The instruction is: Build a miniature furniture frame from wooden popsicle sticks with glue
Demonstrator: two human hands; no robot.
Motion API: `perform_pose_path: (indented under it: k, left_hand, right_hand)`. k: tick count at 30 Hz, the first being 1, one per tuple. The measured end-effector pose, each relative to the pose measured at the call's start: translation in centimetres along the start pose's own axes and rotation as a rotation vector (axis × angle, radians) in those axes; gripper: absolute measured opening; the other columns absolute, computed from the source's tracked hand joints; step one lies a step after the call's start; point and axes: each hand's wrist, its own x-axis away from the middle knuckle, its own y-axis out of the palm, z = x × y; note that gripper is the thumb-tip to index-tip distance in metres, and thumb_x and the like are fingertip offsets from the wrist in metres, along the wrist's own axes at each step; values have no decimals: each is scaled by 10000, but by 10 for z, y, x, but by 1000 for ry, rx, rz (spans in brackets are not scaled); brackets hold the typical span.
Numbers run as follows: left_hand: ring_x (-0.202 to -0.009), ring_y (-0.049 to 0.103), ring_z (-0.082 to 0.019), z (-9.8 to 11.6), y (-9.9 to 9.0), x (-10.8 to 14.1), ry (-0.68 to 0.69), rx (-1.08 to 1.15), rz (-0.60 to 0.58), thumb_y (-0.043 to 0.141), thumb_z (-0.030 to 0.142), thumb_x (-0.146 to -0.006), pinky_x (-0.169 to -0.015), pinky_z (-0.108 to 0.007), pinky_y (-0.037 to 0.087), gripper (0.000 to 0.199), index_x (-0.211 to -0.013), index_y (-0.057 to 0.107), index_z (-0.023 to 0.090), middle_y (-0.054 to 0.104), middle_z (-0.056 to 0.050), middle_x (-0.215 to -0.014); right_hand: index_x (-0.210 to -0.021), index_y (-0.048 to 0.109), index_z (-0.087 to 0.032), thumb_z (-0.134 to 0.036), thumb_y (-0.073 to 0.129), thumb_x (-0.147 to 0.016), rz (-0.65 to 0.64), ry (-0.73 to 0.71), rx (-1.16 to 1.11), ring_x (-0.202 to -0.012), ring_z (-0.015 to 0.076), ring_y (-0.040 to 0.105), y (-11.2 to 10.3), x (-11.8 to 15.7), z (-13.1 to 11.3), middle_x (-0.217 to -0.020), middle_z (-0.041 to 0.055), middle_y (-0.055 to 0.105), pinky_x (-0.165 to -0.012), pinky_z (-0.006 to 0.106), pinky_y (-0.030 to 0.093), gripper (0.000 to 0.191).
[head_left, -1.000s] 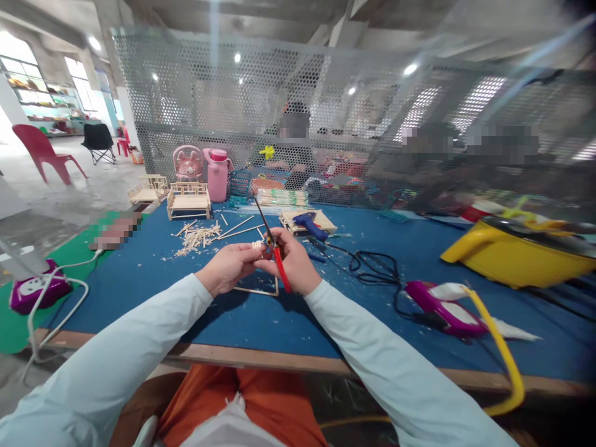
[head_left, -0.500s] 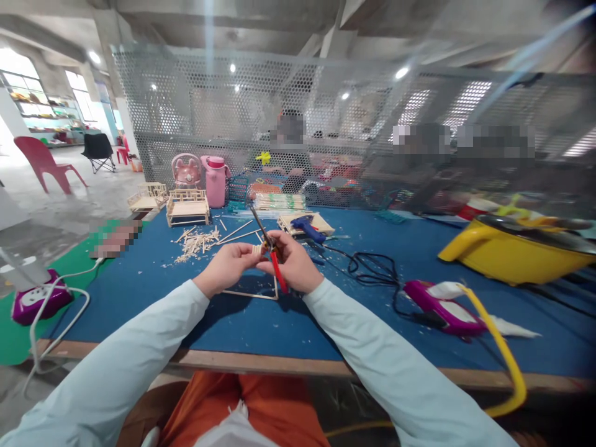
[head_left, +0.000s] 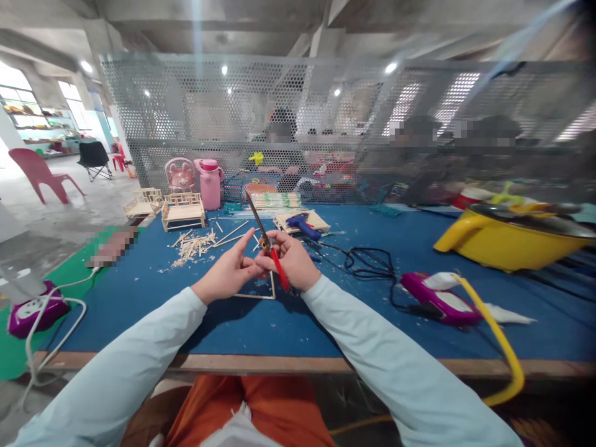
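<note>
My right hand (head_left: 295, 261) is closed round red-handled scissors (head_left: 278, 268), whose long dark blade points up and away from me. Close against it is my left hand (head_left: 229, 270), index finger and thumb apart, with no stick visible between them. The left thumb tip lies by the right fingertips; whether they touch I cannot tell. Below both hands a thin wooden stick frame (head_left: 254, 297) lies on the blue table, partly covered by them. Beyond the left hand is a pile of short wooden sticks (head_left: 193, 247), with a few longer ones beside it.
Small wooden bed-like models (head_left: 184, 214) stand at the back left by a pink flask (head_left: 210, 186). A blue glue gun (head_left: 303, 225) rests on another wooden piece, its black cable (head_left: 367, 261) running right. A purple power strip (head_left: 440, 301) and yellow pan (head_left: 507, 242) are on the right.
The small pale sticks between my left fingers are no longer visible there. My left index finger has straightened and parted from the thumb. The scissors stay in my right hand.
</note>
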Motion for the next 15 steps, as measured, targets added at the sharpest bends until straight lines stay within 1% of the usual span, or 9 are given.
perform_pose_path:
  k: [3, 5, 6, 7, 9, 10, 12, 13, 15]
  left_hand:
    - [-688, 634, -135, 2, 0, 0, 4, -8, 29, 610, 255, -754, -703, -274, 459, 876, -1415, 39, 201, 654, 1, -659]
    - [-714, 640, -146, 4, 0, 0, -12, 27, 43, 604, 297, -758, -725, -299, 471, 856, -1414, 67, 183, 666, -15, -692]
    - [-728, 641, -153, 5, 0, 0, -31, 33, 35, 596, 325, -761, -734, -309, 476, 810, -1406, 135, 159, 674, -33, -721]
    - [-743, 640, -161, 6, -1, 0, -50, 10, 17, 590, 348, -760, -742, -314, 478, 731, -1372, 254, 132, 680, -55, -757]
    - [-771, 631, -172, 8, -2, 1, -63, -142, -14, 599, 354, -742, -750, -301, 475, 506, -1174, 530, 98, 687, -85, -826]
    - [-778, 624, -173, 8, -2, 2, -45, -263, -14, 609, 339, -731, -752, -287, 468, 392, -1043, 617, 102, 690, -84, -846]
    - [-764, 609, -165, 9, -3, 3, 20, -498, 26, 609, 307, -726, -734, -255, 451, 238, -872, 682, 134, 697, -54, -831]
    - [-745, 601, -158, 9, -2, 3, 53, -578, 56, 598, 304, -733, -716, -242, 442, 211, -843, 690, 148, 699, -36, -811]
    - [-696, 583, -145, 9, -2, 4, 98, -652, 109, 574, 315, -753, -672, -222, 421, 211, -829, 699, 164, 699, -15, -773]
  right_hand:
    - [-856, 480, -189, -160, 746, -500, 33, 0, 3, -459, 84, 542, -1, -1, -1, -573, -75, 576, -463, 219, 471, 444]
    - [-863, 486, -188, -159, 751, -488, 84, -2, -22, -474, 80, 545, -2, -3, -3, -574, -78, 578, -479, 212, 464, 460]
    - [-863, 489, -187, -160, 753, -484, 110, -3, -41, -475, 74, 541, -4, -3, -3, -572, -80, 577, -482, 205, 457, 462]
    - [-859, 491, -185, -163, 755, -482, 131, -3, -61, -466, 66, 532, -5, -4, -4, -568, -83, 576, -477, 197, 447, 461]
    - [-843, 490, -183, -173, 758, -480, 156, -3, -97, -436, 53, 508, -8, -5, -6, -552, -89, 572, -450, 182, 418, 451]
    - [-838, 489, -182, -176, 760, -478, 159, -2, -110, -421, 50, 498, -9, -5, -6, -545, -90, 570, -435, 178, 404, 451]
    - [-839, 487, -182, -181, 763, -475, 152, 5, -123, -402, 50, 488, -10, -5, -6, -539, -91, 568, -416, 179, 389, 456]
    - [-843, 488, -182, -182, 764, -476, 143, 8, -125, -403, 52, 490, -10, -5, -6, -541, -90, 568, -417, 182, 390, 460]
    - [-850, 489, -183, -180, 765, -476, 121, 18, -127, -413, 56, 496, -8, -5, -6, -546, -89, 569, -428, 187, 402, 464]
